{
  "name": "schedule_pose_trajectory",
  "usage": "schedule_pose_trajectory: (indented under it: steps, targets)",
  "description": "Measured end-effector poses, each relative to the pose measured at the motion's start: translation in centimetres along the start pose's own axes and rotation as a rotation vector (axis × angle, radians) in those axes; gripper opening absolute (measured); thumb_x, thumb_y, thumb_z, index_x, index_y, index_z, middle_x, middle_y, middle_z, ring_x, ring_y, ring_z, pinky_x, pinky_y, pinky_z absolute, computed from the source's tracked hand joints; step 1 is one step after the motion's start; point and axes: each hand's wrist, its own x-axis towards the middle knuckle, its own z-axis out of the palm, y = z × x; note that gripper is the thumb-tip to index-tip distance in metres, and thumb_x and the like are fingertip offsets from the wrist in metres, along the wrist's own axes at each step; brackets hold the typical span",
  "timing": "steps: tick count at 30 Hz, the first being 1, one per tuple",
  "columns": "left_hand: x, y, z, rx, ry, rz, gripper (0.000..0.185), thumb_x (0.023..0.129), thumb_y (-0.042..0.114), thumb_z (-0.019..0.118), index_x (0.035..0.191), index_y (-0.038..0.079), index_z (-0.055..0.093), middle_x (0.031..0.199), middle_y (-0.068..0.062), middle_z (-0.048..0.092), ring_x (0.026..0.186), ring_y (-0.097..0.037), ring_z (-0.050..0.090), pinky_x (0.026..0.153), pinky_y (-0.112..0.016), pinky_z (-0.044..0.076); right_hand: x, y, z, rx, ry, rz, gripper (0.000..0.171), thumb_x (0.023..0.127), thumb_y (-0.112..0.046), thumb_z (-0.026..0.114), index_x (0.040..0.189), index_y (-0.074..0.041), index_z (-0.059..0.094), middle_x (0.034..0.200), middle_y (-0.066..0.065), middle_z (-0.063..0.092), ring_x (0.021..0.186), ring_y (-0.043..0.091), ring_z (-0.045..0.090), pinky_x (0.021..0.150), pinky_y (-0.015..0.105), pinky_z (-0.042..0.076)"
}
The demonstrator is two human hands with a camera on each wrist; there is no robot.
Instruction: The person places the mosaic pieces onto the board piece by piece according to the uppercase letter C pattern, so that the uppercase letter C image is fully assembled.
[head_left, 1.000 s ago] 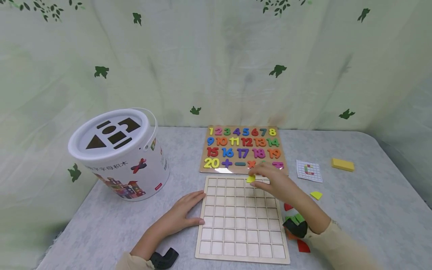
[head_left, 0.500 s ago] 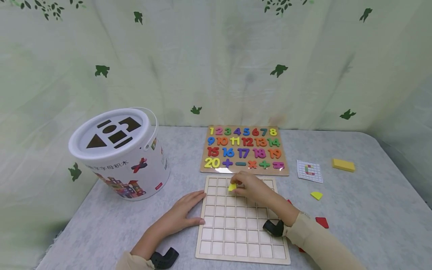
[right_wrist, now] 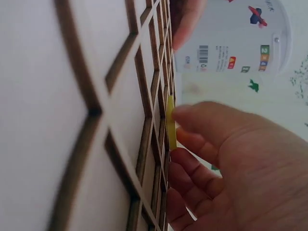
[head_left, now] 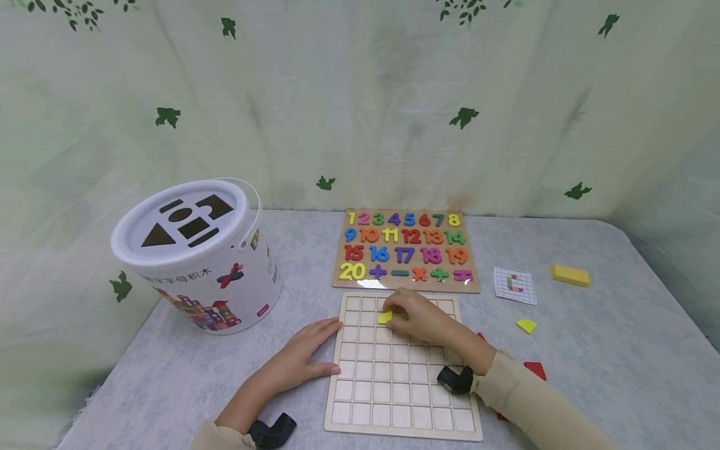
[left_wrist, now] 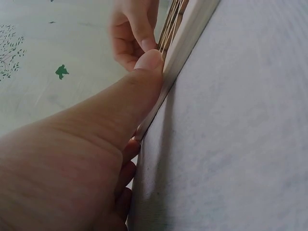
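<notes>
A wooden grid board (head_left: pixel 402 400) lies flat on the grey table in front of me. My right hand (head_left: pixel 413 317) pinches a small yellow tile (head_left: pixel 385 317) and holds it down against a cell in the board's second row, left of centre. In the right wrist view the yellow tile (right_wrist: pixel 171 122) stands edge-on against the grid board (right_wrist: pixel 57 144) under my fingertips (right_wrist: pixel 192 115). My left hand (head_left: pixel 306 353) lies flat with straight fingers on the board's left edge. In the left wrist view its thumb (left_wrist: pixel 144 72) presses the board's rim (left_wrist: pixel 185 45).
A white bucket (head_left: pixel 197 256) with a shape-sorter lid stands at the left. A number puzzle board (head_left: pixel 405 250) lies behind the grid. To the right are a pattern card (head_left: pixel 514 284), a yellow block (head_left: pixel 570 275), a yellow piece (head_left: pixel 527 325) and red pieces (head_left: pixel 535 370).
My right hand carried the yellow tile from the board's top edge leftwards and down onto a second-row cell. The left hand stayed put.
</notes>
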Motion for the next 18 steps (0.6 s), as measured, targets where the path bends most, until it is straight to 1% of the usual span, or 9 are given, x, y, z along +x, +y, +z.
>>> schedule_pose_trajectory:
  steps: [4,8,11,14,15,18]
  targets:
    - [0.0,0.0,0.0,-0.005,0.004,0.005,0.081,0.076,0.055,0.061,0.141,0.019,0.031,0.144,0.001,0.028,0.131,-0.022,0.022,0.102,-0.049,0.022,-0.1,0.1,-0.1,0.055,0.000,-0.023,0.017,0.084,-0.019,0.065,0.100,-0.014,0.063,0.094,-0.008,0.052,0.085,0.008,0.047,0.076,0.028,0.044]
    - [0.0,0.0,0.0,-0.005,0.001,0.000,0.081,0.076,0.055,0.061,0.141,0.019,0.031,0.144,0.001,0.027,0.131,-0.022,0.022,0.102,-0.049,0.022,-0.1,0.1,-0.2,0.051,-0.016,-0.034,0.017,0.084,-0.019,0.064,0.101,-0.015,0.064,0.094,-0.008,0.053,0.086,0.008,0.048,0.076,0.028,0.043]
    - [0.1,0.0,0.0,0.000,-0.002,-0.003,0.081,0.076,0.056,0.060,0.141,0.019,0.031,0.144,0.001,0.027,0.131,-0.022,0.022,0.102,-0.049,0.022,-0.1,0.0,-0.3,0.025,-0.031,-0.024,0.016,0.085,-0.019,0.064,0.101,-0.016,0.064,0.095,-0.009,0.052,0.085,0.007,0.048,0.074,0.026,0.044]
    - [0.1,0.1,0.0,0.001,-0.002,-0.001,0.081,0.076,0.056,0.060,0.141,0.018,0.031,0.144,0.000,0.028,0.131,-0.023,0.022,0.102,-0.049,0.021,-0.2,-0.1,-0.5,0.023,-0.056,-0.009,0.019,0.086,-0.020,0.062,0.104,-0.016,0.063,0.096,-0.009,0.052,0.084,0.007,0.048,0.073,0.026,0.044]
    - [0.1,0.1,0.0,0.001,-0.001,0.001,0.081,0.076,0.056,0.060,0.141,0.018,0.031,0.144,-0.001,0.028,0.131,-0.023,0.022,0.102,-0.049,0.022,-0.3,-0.1,-0.6,0.038,-0.065,0.001,0.021,0.086,-0.021,0.062,0.106,-0.016,0.063,0.097,-0.008,0.052,0.085,0.008,0.048,0.073,0.026,0.044]
    - [0.0,0.1,0.1,-0.001,0.000,0.008,0.081,0.076,0.056,0.060,0.141,0.016,0.032,0.143,-0.003,0.029,0.130,-0.025,0.023,0.101,-0.051,0.022,-0.7,-0.5,-1.1,0.092,-0.088,0.051,0.031,0.086,-0.024,0.062,0.115,-0.015,0.060,0.107,-0.005,0.053,0.094,0.011,0.050,0.080,0.030,0.044]
